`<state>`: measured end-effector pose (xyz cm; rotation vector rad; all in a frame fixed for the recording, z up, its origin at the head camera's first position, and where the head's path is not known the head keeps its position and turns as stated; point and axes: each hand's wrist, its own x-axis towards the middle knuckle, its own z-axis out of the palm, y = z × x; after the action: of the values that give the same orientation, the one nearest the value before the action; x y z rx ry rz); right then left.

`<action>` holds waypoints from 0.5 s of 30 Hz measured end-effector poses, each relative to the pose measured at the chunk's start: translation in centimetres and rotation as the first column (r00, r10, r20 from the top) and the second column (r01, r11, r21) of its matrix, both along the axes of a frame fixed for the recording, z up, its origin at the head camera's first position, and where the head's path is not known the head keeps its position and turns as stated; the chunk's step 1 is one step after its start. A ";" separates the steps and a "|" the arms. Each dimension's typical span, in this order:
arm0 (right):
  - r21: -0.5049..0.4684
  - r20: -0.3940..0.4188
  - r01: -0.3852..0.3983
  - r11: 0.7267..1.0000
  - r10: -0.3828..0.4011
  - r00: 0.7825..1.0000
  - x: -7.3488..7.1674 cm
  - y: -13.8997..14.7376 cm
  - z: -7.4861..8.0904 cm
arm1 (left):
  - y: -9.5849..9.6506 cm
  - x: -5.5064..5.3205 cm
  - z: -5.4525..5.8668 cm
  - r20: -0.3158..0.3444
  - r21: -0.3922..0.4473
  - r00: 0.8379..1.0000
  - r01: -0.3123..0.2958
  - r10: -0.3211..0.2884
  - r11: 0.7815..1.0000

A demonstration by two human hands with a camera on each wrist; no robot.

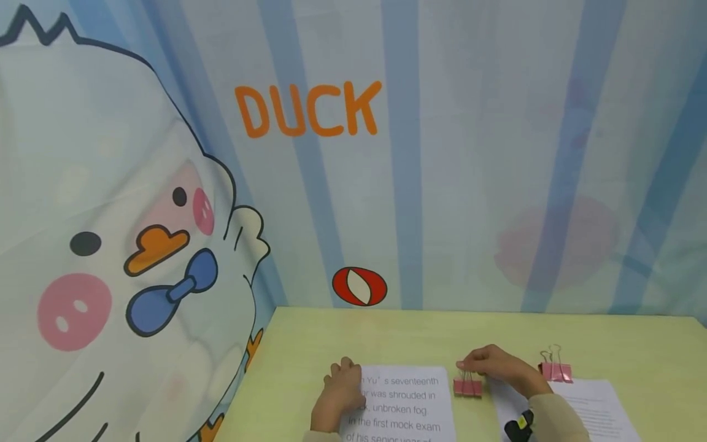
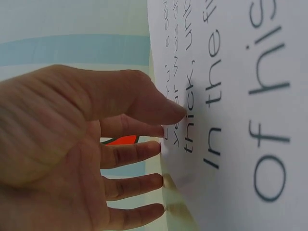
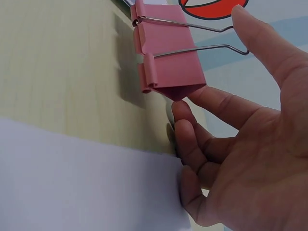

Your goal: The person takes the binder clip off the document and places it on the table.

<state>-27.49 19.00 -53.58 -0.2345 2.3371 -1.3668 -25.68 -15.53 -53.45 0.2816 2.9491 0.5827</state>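
Pink wedge-shaped binder clip (image 1: pixel 468 388) hung above the wood-grained bench (image 1: pixel 397 331), between smooth printed sheet (image 1: pixel 409 402) and right-hand paper (image 1: pixel 591 405) | right grip (image 1: pixel 499 366) pinched its wire handles (image 3: pixel 192 49); left grip (image 1: pixel 342 390) lay spread at the sheet's left edge | second clip (image 1: pixel 555 372) sat at that paper's far edge

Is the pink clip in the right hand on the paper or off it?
Off it. The right hand holds the pink clip, and in the right wrist view its clamping edge grips nothing, with tabletop showing beyond.
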 end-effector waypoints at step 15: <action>-0.074 -0.011 0.010 0.997 -0.010 1.000 0.5 0.0 -1.0 | 0.2 0.4 0.3 -0.004 0.007 1.000 -0.009 0.009 1.000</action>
<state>-27.00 19.03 -54.57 -0.2535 2.3020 -1.4621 -25.31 -15.28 -53.16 0.2703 2.9541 0.5941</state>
